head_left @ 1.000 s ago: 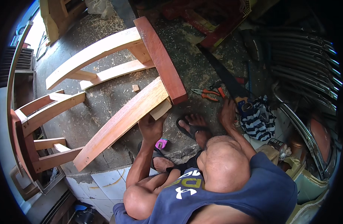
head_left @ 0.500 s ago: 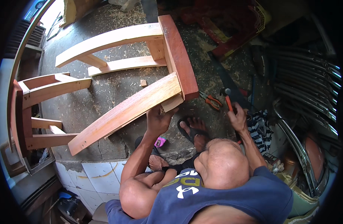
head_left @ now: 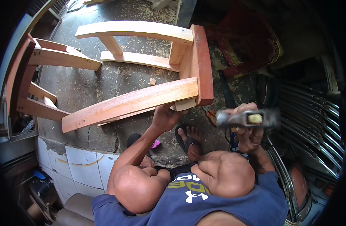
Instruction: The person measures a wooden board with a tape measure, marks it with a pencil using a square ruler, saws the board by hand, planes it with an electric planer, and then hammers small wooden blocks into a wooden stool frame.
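Observation:
A wooden stool frame [head_left: 135, 94] lies on its side in front of me, with pale curved legs and a reddish-brown board [head_left: 203, 64] at its right end. My left hand [head_left: 166, 118] grips it from below at the near leg, beside a small pale wood block [head_left: 183, 104] close to the board; some fingers are hidden behind the wood. Raised on the right, my right hand [head_left: 252, 137] is closed around a hammer [head_left: 233, 119]. The hammer head faces up toward the view, smeared by motion, and hides most of the handle.
Another similar stool frame [head_left: 63, 58] lies at the left. Orange-handled pliers [head_left: 210, 115] rest on the floor beyond my sandalled foot [head_left: 190, 141]. A small wood cube [head_left: 152, 81] lies between the legs. Stacked metal tubes [head_left: 312, 120] stand at the right; a pink tape measure [head_left: 155, 144] is near my feet.
My right hand has lifted the hammer from low near the floor up toward the view. My left hand keeps its grip on the stool frame, which appears slightly turned and farther right.

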A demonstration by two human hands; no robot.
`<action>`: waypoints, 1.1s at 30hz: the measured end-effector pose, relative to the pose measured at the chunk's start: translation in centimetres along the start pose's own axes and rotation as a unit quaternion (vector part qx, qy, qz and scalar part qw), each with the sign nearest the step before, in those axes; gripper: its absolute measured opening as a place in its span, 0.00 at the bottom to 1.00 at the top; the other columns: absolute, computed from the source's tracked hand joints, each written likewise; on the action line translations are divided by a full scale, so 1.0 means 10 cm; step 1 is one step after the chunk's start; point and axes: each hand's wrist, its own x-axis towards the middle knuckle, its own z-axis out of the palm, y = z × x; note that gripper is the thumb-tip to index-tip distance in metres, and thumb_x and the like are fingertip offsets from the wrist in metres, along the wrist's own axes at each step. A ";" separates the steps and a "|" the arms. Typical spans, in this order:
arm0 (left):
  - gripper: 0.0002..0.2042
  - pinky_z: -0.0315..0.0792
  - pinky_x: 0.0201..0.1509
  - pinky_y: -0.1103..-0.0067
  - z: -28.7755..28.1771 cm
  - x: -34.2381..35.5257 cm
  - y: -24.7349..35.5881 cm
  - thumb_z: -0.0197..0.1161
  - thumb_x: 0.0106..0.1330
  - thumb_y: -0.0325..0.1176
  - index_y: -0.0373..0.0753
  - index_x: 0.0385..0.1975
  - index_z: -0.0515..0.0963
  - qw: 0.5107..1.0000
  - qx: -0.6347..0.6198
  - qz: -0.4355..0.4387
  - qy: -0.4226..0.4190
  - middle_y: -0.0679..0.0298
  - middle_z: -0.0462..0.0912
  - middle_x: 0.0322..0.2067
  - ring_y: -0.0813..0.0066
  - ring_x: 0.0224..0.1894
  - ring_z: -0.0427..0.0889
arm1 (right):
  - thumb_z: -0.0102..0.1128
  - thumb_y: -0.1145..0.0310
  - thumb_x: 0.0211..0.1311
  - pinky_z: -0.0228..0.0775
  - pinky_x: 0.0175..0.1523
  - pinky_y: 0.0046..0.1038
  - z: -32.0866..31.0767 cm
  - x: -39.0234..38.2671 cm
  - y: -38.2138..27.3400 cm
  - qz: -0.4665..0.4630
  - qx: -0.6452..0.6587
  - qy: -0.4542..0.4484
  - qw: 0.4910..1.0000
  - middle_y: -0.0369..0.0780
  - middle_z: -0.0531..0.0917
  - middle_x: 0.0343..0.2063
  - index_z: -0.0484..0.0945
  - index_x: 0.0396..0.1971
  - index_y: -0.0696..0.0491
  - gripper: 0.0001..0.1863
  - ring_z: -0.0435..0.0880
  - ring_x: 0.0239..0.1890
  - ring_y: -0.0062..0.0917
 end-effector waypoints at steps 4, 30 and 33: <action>0.25 0.74 0.63 0.69 -0.03 -0.01 -0.03 0.77 0.60 0.32 0.36 0.57 0.80 1.000 0.006 -0.013 -0.010 0.52 0.86 0.52 0.58 0.57 0.84 | 0.70 0.76 0.58 0.74 0.29 0.29 -0.15 -0.31 0.20 0.136 -0.056 -0.107 0.983 0.42 0.81 0.29 0.80 0.33 0.61 0.07 0.80 0.25 0.29; 0.24 0.75 0.62 0.65 -0.09 0.06 -0.14 0.70 0.57 0.25 0.36 0.57 0.80 0.987 0.134 0.087 0.023 0.49 0.86 0.50 0.52 0.55 0.84 | 0.72 0.68 0.57 0.67 0.17 0.32 0.06 0.03 0.55 -0.165 -0.308 -0.272 0.896 0.35 0.70 0.18 0.75 0.52 0.55 0.24 0.73 0.13 0.27; 0.24 0.75 0.62 0.66 -0.06 0.06 -0.41 0.72 0.57 0.27 0.37 0.57 0.80 0.990 0.140 0.003 -0.029 0.49 0.86 0.50 0.53 0.55 0.84 | 0.69 0.64 0.64 0.68 0.17 0.32 -0.01 0.21 0.38 -0.123 -0.306 -0.304 0.893 0.36 0.72 0.19 0.76 0.55 0.53 0.22 0.76 0.14 0.29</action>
